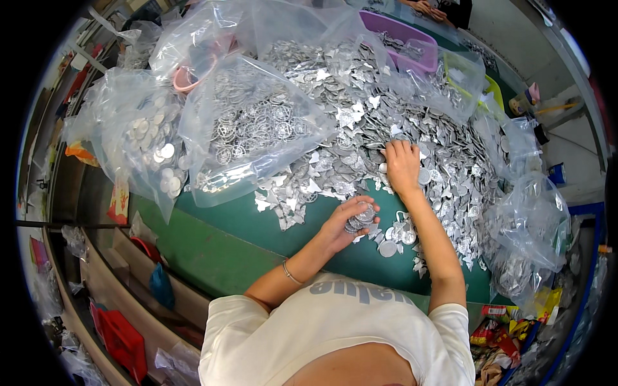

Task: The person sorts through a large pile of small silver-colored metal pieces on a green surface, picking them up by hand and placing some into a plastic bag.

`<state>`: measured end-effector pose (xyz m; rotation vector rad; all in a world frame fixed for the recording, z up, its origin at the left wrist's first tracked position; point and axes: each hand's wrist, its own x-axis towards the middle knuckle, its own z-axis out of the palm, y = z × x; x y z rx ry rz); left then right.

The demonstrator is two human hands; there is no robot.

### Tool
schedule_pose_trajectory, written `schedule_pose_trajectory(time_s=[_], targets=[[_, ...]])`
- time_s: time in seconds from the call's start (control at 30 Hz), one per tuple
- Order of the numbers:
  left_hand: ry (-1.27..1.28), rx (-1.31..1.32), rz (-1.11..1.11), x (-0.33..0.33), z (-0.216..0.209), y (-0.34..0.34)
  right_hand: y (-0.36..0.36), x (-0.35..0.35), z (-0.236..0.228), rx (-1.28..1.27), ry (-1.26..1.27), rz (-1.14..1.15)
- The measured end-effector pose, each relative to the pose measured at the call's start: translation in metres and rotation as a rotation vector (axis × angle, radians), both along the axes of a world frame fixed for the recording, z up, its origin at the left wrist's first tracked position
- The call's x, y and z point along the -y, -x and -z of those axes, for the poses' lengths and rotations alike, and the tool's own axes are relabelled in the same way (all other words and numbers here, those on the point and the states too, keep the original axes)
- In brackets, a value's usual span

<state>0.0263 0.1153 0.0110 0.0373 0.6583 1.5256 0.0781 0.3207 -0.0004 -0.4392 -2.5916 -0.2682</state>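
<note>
My left hand is closed around a few round silver metal discs, held low over the front of the green table. Farther off, my right hand reaches into a large heap of small flat silver metal pieces. Its fingers are bent together, tips down among the pieces, and whatever they pinch is hidden. Flat discs lie close by that hand. Between my forearms, a loose round disc rests on the table near other small pieces.
Clear plastic bags of round openwork pieces and plain discs stand left of the heap. A purple bin and a green basket sit at the back right. Another bag slumps at right. A co-worker's hands show far off.
</note>
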Motion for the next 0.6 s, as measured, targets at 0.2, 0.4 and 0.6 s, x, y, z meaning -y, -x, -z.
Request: schedule_pose_trajectory(time_s=[0.2, 0.4, 0.6], targets=[[0.005, -0.004, -0.010, 0.000, -0.001, 0.000, -0.005, -0.010, -0.003, 0.057, -0.026, -0.052], [-0.004, 0.005, -0.004, 0.002, 0.000, -0.002, -0.018, -0.001, -0.027, -0.343, 0.281, -0.008], [0.028, -0.013, -0.001, -0.002, -0.002, -0.004, -0.046, 0.017, -0.033, -0.516, 1.716, 0.109]])
